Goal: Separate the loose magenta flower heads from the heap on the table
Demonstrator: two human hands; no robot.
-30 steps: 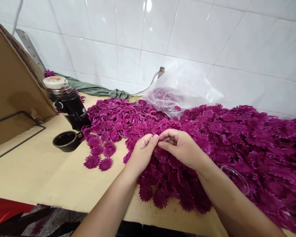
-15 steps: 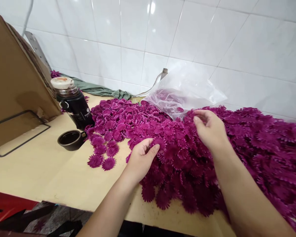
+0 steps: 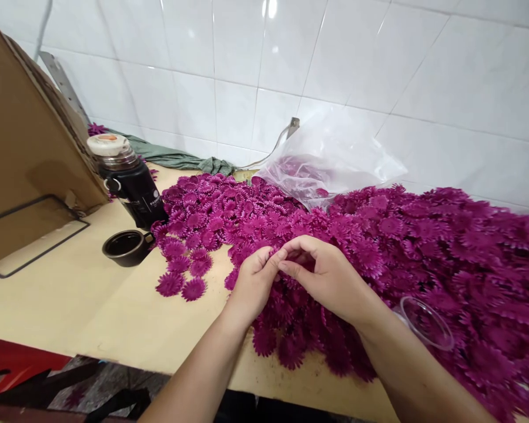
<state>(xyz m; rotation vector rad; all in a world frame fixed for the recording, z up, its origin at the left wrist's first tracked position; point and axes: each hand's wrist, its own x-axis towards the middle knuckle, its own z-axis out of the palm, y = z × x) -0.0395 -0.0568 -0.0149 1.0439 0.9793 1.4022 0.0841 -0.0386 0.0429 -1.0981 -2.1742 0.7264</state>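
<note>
Magenta artificial flower heads (image 3: 361, 241) lie in a wide heap over the table, under and around both hands. In my left hand (image 3: 252, 283) a single flower head (image 3: 273, 250) is pinched between thumb and fingers; only a sliver of it shows. My right hand (image 3: 326, 273) meets the left at the fingertips, its thumb and fingers closed together. Whatever sits between the right fingertips is hidden. Several loose flower heads (image 3: 194, 289) lie to the left, at the edge of the heap.
A black flask (image 3: 134, 191) and a dark cup (image 3: 126, 248) stand at the left, near a cardboard box (image 3: 30, 141). Behind the heap a clear plastic bag (image 3: 330, 164) leans against the tiled wall. By my right forearm sits a clear plastic cup (image 3: 427, 323).
My right hand has come from the back of the heap, leftward and nearer, to the left hand's fingertips. The left hand has barely moved. The clear cup is now uncovered.
</note>
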